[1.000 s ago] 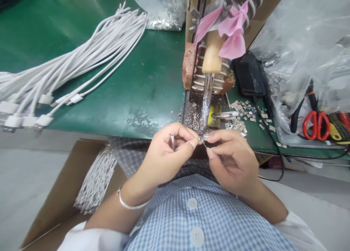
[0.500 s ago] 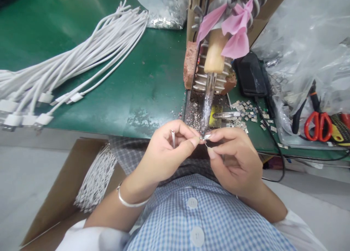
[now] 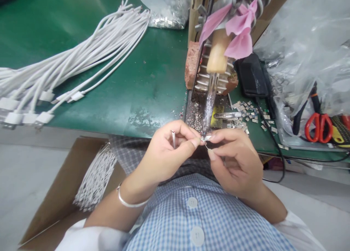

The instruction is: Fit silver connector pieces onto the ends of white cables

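At the front edge of the bench, my left hand (image 3: pixel 171 154) is closed in a pinch around a thin white cable (image 3: pixel 173 137). Part of that cable shows in the curl of the fingers; the rest is hidden. My right hand (image 3: pixel 236 161) pinches a small silver connector (image 3: pixel 207 137) near its index fingertip. A thin bent wire (image 3: pixel 206 145) runs from the meeting point to the right thumb. Both sets of fingertips almost meet just below the tip of a soldering iron (image 3: pixel 210 101), which points down from a wooden handle (image 3: pixel 217 56). Whether the tip touches the pieces is too small to tell.
White USB cables (image 3: pixel 90 50) lie bundled at the left. Small connectors (image 3: pixel 244 110) are scattered right of the iron, near metal tweezers (image 3: pixel 226 115) and a black device (image 3: pixel 251 74). Red-handled scissors (image 3: pixel 318 127) lie farther right. A cardboard box (image 3: pixel 58 192) of white pieces stands below left.
The view has shifted slightly, moving the bench things a little to the right. Both hands keep nearly the same place and grip.
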Available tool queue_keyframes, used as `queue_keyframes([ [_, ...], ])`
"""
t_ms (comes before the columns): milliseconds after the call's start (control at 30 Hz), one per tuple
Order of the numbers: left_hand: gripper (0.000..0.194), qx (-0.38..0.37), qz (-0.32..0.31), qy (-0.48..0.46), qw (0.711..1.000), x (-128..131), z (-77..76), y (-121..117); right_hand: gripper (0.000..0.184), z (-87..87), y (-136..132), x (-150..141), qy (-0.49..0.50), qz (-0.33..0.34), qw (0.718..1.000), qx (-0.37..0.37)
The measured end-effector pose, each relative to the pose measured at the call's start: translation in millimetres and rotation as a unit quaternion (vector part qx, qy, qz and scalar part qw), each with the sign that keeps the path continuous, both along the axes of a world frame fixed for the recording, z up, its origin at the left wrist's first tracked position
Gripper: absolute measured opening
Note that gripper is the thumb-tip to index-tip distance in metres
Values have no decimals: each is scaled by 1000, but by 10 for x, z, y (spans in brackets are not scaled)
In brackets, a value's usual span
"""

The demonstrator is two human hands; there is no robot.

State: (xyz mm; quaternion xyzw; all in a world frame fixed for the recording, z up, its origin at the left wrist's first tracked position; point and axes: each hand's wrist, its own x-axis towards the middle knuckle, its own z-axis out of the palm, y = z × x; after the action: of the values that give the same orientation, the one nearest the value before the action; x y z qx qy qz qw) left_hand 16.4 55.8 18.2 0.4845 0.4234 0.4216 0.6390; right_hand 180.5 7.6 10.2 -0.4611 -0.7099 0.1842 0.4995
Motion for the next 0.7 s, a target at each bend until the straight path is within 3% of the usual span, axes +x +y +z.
queue_keyframes([
  [700, 12, 8, -15, 12, 1000, -16, -23, -33, 22, -21, 24, 4, 0, -13, 1000, 22],
])
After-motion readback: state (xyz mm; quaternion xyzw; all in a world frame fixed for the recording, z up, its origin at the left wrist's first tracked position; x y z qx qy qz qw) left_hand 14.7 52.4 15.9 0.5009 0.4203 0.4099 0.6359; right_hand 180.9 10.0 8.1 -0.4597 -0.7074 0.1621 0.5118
